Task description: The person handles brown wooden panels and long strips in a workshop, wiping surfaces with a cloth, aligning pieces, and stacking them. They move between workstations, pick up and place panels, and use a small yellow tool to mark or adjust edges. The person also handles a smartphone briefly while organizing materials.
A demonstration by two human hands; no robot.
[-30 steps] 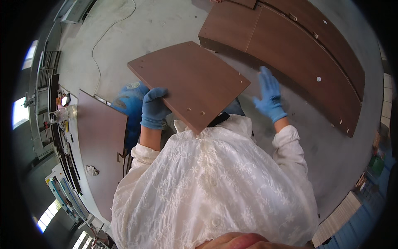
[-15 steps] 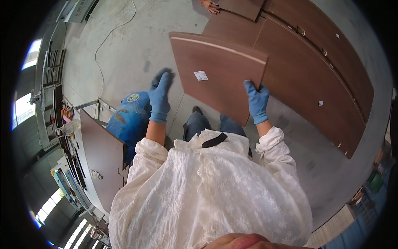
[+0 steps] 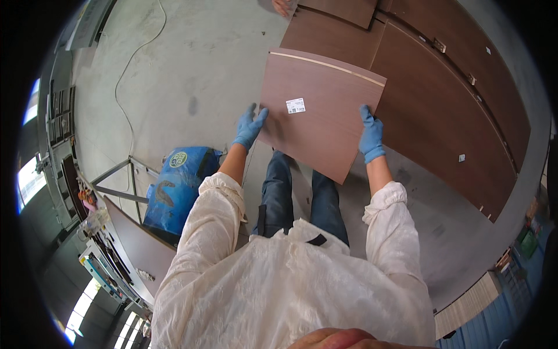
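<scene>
A brown wood panel is held up in the air above the grey floor, with the left hand in a blue glove gripping its left edge and the right hand, also in a blue glove, gripping its right edge. A small white rectangle sticker sits on the panel's face, closer to the left hand than the right, and a thin pale strip runs along the panel's far edge. More big brown panels lie flat on the floor just past the held one, and a blue sack with a round green and white mark stands on the floor to the person's left beside a metal frame.
</scene>
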